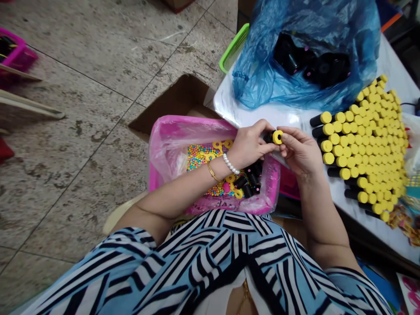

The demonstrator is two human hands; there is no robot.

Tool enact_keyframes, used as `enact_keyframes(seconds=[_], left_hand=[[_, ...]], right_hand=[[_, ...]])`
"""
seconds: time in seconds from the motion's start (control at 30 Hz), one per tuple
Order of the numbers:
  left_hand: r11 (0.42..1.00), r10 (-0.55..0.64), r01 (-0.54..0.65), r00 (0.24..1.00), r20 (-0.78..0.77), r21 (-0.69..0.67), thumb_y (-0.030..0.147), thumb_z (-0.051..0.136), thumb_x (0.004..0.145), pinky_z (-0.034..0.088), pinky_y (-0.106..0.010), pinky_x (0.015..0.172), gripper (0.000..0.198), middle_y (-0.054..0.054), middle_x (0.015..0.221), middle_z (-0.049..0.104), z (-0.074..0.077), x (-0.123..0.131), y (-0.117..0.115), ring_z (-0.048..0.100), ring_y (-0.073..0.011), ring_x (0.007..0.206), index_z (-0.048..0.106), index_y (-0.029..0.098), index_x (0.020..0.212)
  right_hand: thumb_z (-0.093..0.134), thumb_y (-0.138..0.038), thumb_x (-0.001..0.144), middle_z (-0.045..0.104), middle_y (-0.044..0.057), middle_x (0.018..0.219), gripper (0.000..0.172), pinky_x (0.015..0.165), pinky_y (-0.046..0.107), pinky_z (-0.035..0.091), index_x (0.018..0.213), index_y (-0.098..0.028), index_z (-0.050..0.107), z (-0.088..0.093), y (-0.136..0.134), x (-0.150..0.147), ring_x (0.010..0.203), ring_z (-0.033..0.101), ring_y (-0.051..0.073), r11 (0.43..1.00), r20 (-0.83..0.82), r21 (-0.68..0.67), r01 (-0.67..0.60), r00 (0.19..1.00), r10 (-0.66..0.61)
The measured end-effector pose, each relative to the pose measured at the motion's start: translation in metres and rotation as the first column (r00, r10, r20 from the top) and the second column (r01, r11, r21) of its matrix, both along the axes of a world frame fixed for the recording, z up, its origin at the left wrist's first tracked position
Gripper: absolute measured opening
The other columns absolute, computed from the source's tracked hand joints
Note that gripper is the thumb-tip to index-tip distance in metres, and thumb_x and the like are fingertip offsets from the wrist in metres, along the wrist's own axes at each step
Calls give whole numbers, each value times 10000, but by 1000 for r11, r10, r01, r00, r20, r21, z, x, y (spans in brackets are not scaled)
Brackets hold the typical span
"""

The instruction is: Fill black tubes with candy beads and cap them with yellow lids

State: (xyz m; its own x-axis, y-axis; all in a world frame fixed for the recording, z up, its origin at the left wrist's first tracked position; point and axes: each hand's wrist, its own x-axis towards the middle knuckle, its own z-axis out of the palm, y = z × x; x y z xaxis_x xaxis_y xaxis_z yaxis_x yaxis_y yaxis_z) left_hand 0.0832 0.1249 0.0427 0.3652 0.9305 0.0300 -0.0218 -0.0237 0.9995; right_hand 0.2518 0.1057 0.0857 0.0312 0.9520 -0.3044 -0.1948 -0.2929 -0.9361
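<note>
Over the pink plastic-lined tub (173, 148), left hand (249, 146) and right hand (300, 151) close firmly on a yellow-capped black tube (274, 137), pinching both ends, leaving the cap's face showing.

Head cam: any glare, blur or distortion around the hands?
Head view: left hand, right hand and yellow-capped black tube sharp, no motion blur; glare on the white tabletop and blue plastic bag; wide-angle stretch toward the frame edges, visible in the floor tiles.

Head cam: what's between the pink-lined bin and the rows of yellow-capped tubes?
In the head view, the hands: left hand and right hand both grip a yellow-capped black tube, above the white tabletop.
</note>
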Motion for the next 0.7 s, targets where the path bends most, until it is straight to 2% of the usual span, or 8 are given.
enact_keyframes(seconds=[0.17,0.33,0.47,0.6,0.7], left_hand=[[998,17,-17,1000,1,63,233,849,781,498,-200,611,334,-3,930,787,-2,-2,1,680,-94,624,662,171,1051],[996,34,-33,999,-16,87,195,826,781,511,-193,650,300,-11,965,789,0,-2,0,679,-92,679,690,160,1047],[996,30,-32,999,18,78,139,773,785,523,-184,631,316,-34,1035,793,5,-4,-3,694,-89,688,704,147,1093],[998,-36,41,993,111,-47,276,681,948,576,-208,599,208,-56,915,785,13,-5,-1,742,-131,707,708,133,1096],[983,-81,106,983,165,-148,419,608,1030,620,-236,597,305,-50,805,756,18,-4,4,771,-159,720,693,126,1041]], right_hand=[[948,-320,707,734,-30,698,265,398,161,497,900,-217,798,0,1,-5,454,576,56,998,81,58,15,996,-20],[898,-316,790,727,-34,725,199,400,189,495,934,-242,783,-2,-2,-8,453,562,66,987,196,161,11,980,-43],[880,-331,816,760,-16,826,198,467,211,543,952,-236,771,-4,-4,-8,512,611,75,978,263,209,8,962,-65],[870,-341,831,745,-25,800,192,524,226,574,946,-238,756,-4,-5,-8,543,639,82,978,265,209,-8,963,-49],[874,-336,829,714,-33,761,194,539,215,568,918,-233,736,1,-5,-8,554,638,77,982,250,185,-30,968,-18]])
